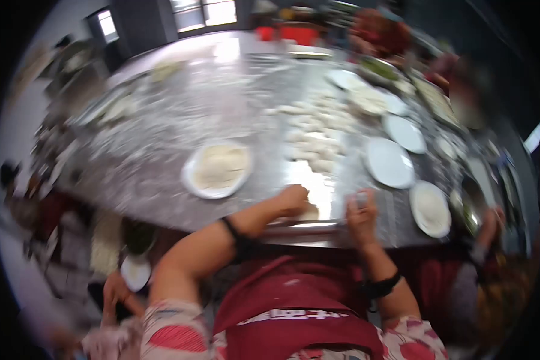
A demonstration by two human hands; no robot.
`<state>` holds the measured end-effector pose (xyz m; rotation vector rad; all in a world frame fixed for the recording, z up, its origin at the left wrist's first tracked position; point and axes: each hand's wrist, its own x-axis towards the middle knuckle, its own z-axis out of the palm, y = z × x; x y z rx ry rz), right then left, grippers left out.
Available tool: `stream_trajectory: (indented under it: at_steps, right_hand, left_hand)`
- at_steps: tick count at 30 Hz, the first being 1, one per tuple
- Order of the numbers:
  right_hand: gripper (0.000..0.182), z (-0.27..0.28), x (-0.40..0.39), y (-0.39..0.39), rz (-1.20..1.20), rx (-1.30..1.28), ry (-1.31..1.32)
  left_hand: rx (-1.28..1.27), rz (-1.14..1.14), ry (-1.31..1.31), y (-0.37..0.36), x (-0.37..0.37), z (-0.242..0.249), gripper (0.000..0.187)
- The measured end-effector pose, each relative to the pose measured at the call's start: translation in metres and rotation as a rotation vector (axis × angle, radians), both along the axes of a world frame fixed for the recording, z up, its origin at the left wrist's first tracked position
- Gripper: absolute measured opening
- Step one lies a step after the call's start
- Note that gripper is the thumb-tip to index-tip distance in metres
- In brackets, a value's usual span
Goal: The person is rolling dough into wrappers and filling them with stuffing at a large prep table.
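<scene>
My left hand [293, 201] is closed, its fingers curled down over the near end of a shiny metal tray [327, 207]. A small pale patch, possibly dough, shows beside its fingers; blur hides what it grips. To the right of the tray, my right hand [361, 219] is raised with its fingers folded round a small greyish-white thing [361, 201] that I cannot identify. Many white dough pieces [318, 132] lie beyond both hands. Left of them, a white plate [189, 174] bears a pile of flat, round, cream-coloured dough sheets [222, 163].
White plates [390, 163] line the right side of the floury metal table [264, 144]; a nearer plate [415, 201] holds something pale. A metal bowl [473, 207] stands close to another person's hand [492, 225]. More people are at the far right and lower left.
</scene>
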<state>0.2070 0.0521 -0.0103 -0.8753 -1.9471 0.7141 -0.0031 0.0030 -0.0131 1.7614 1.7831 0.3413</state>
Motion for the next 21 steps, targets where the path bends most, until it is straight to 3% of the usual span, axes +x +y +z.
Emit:
stream_trajectory:
  at_steps: [1, 2, 3, 4, 5, 8, 10, 14, 18, 21]
  right_hand:
    - [0.015, -0.012, 0.012, 0.001, -0.046, 0.766, -0.251]
    - [0.014, -0.003, 0.009, -0.019, -0.011, 0.228, 0.048]
    - [0.015, 0.007, 0.006, -0.021, 0.014, 0.210, 0.176]
    - [0.017, -0.001, -0.001, -0.015, 0.013, 0.093, 0.177]
    - [0.020, 0.006, -0.008, -0.003, 0.039, -0.058, 0.161]
    - [0.026, -0.009, -0.054, 0.042, -0.052, 0.220, 0.158]
    - [0.029, -0.001, -0.057, 0.043, -0.005, 0.094, 0.129]
    - [0.027, -0.001, -0.013, 0.004, -0.076, 0.084, 0.097]
    - [0.030, 0.006, 0.012, -0.018, 0.009, 0.047, 0.112]
    - [0.030, 0.001, -0.026, 0.017, -0.011, 0.091, 0.090]
  left_hand:
    - [-0.045, 0.109, -0.116, -0.008, -0.003, 0.007, 0.047]
    - [-0.042, 0.109, -0.236, -0.010, -0.007, -0.002, 0.047]
    - [-0.013, 0.109, -0.182, -0.019, 0.001, 0.026, 0.034]
    - [-0.005, 0.104, -0.203, -0.023, -0.009, 0.005, 0.020]
    - [0.003, 0.055, -0.103, -0.024, -0.004, 0.020, 0.016]
    - [0.091, 0.086, -0.128, -0.014, 0.000, 0.007, 0.019]
    - [0.073, 0.118, -0.130, -0.005, 0.002, 0.015, 0.021]
    - [-0.013, -0.057, -0.046, -0.009, 0.001, 0.028, 0.019]
    - [-0.074, 0.150, -0.355, -0.018, -0.008, 0.017, 0.012]
    - [0.005, 0.086, -0.228, -0.016, -0.003, 0.015, 0.012]
